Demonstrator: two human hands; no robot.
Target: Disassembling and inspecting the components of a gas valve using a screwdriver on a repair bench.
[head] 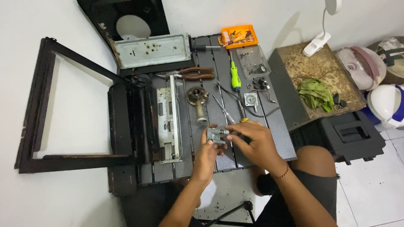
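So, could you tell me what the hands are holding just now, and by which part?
Both hands share a small grey metal fitting: the left hand grips its left end, the right hand pinches its right end, above the work table.

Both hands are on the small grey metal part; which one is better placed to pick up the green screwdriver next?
Probably the right hand: it lies nearer the green screwdriver, which sits up-table on that side. The left hand grips the grey part from below and can keep holding it.

A dark slatted bench (273, 138) carries brown-handled pliers (193, 74), a green screwdriver (235, 75), a rusty burner (198, 98), and an orange parts box (240, 36) at the far edge.
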